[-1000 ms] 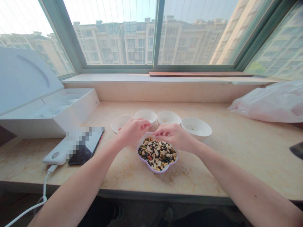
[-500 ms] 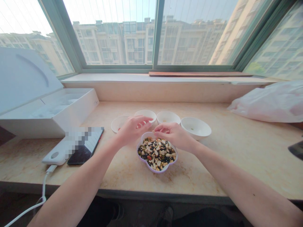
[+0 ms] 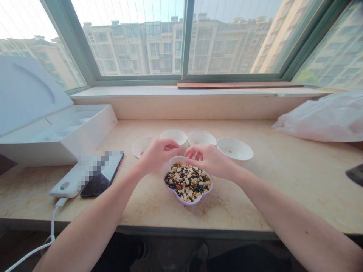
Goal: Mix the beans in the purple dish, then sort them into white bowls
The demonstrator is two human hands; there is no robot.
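Note:
My left hand (image 3: 157, 153) hovers in front of the two left-hand white bowls, its thumb and fingers pressed together; whatever they pinch is too small or hidden to make out. Facing it, my right hand (image 3: 208, 158) hangs over the back right edge of a purple-rimmed, petal-shaped bowl (image 3: 188, 203), its fingers loosely curled and apart from the thumb. Mixed beans and nuts (image 3: 188, 181) fill this bowl: black, green and yellow ones, pale peanut halves and a reddish kernel. Behind stand the left bowl (image 3: 137, 145), second bowl (image 3: 172, 135), third bowl (image 3: 201, 138) and right bowl (image 3: 241, 151).
At left lie a phone (image 3: 98, 183), a white power bank (image 3: 65, 185) with a cable (image 3: 52, 223), and an open white box (image 3: 87, 128). A plastic bag (image 3: 323, 119) rests at the right. A window with a stone ledge (image 3: 133, 90) bounds the counter (image 3: 241, 196).
My left fingers have closed together from a looser, spread pose. The right fingertips, pinched around something small and pale before, have parted. The view has shifted slightly.

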